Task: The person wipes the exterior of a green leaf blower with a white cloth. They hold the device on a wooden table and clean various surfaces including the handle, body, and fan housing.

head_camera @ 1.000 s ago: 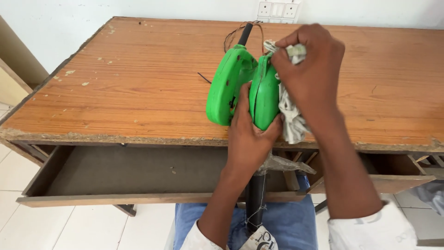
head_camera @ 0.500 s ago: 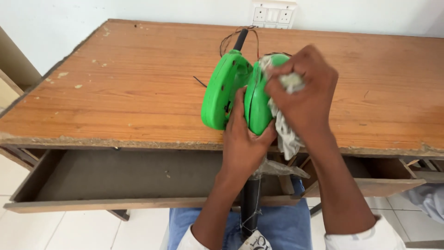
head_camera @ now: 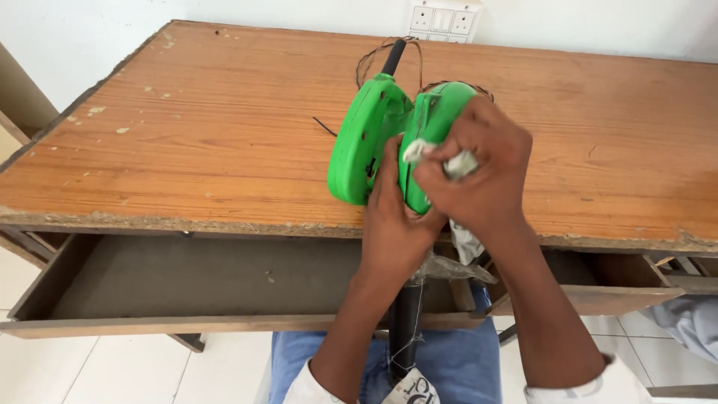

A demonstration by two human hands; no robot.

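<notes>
A bright green electric blower (head_camera: 374, 138) stands tilted over the front edge of a worn wooden desk (head_camera: 187, 142). Its black nozzle (head_camera: 404, 329) runs down between my knees. My left hand (head_camera: 393, 217) grips the lower part of the green housing from below. My right hand (head_camera: 479, 168) presses a crumpled whitish cloth (head_camera: 452, 163) against the right side of the housing. A loose end of the cloth hangs below my right wrist. The blower's dark cord (head_camera: 389, 52) curls behind it toward the wall.
An open drawer (head_camera: 187, 280) sticks out under the desk at the left, and a second one (head_camera: 613, 280) at the right. A white wall socket plate (head_camera: 443, 19) sits behind the desk. Pale floor tiles lie below.
My right hand with the cloth has slid down the green housing from its top toward the middle. The left hand keeps its hold on the blower.
</notes>
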